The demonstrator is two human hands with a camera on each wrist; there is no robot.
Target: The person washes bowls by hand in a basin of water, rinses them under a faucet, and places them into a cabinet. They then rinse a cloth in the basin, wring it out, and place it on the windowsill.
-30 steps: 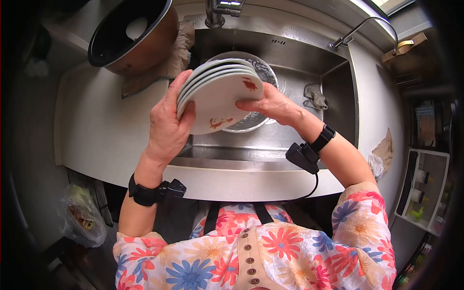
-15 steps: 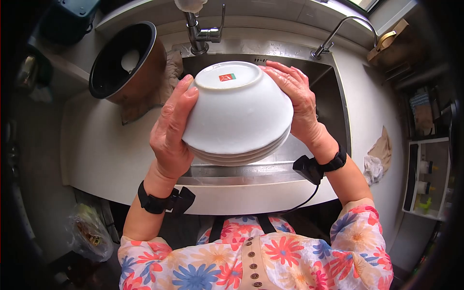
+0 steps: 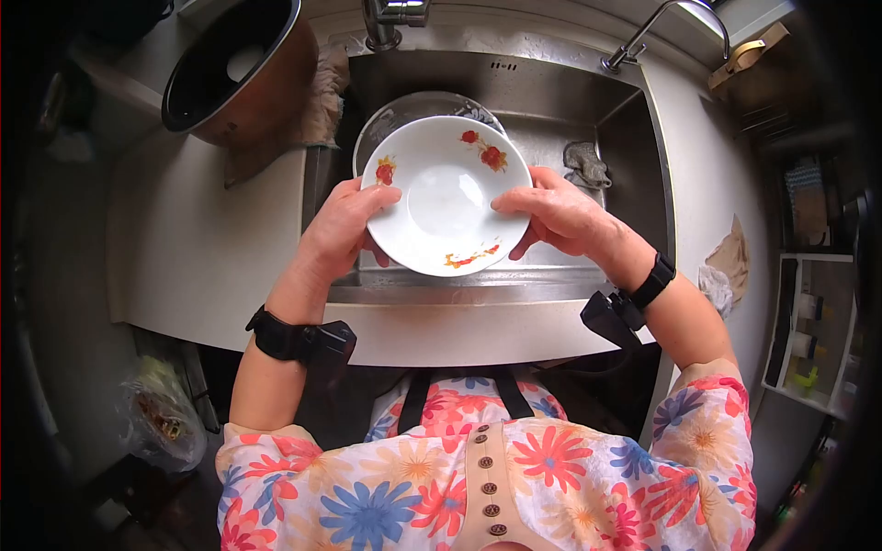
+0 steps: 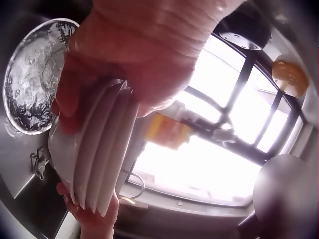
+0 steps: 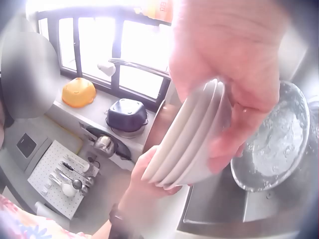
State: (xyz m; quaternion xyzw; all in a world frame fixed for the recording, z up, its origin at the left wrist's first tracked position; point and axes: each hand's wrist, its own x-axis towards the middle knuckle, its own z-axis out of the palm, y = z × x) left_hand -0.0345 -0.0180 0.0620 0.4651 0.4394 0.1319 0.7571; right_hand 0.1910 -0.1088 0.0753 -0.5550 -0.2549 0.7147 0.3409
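A stack of white dishes (image 3: 445, 207), the top one bearing red and orange floral marks, is held above the sink's front part. The left hand (image 3: 342, 225) grips its left rim, thumb on the inner face. On the right rim the right hand (image 3: 560, 216) pinches in the same way. In the left wrist view several stacked rims (image 4: 102, 149) show edge-on below the left hand (image 4: 139, 50); the right wrist view shows them (image 5: 187, 134) beside the right hand (image 5: 229, 59). Behind the stack, a metal basin (image 3: 386, 124) of water is partly hidden.
The steel sink (image 3: 551, 83) holds a grey scrubber (image 3: 586, 165) at its right. A large dark-lined pot (image 3: 262, 101) stands on a cloth (image 3: 322, 101) at the left. A faucet (image 3: 384, 35) rises behind, and a thin curved tap (image 3: 625, 57) at the back right.
The stack has been turned from its underside, which faced the camera half a second ago, to its inner face. Both hands now hold it by the side rims, thumbs on top.
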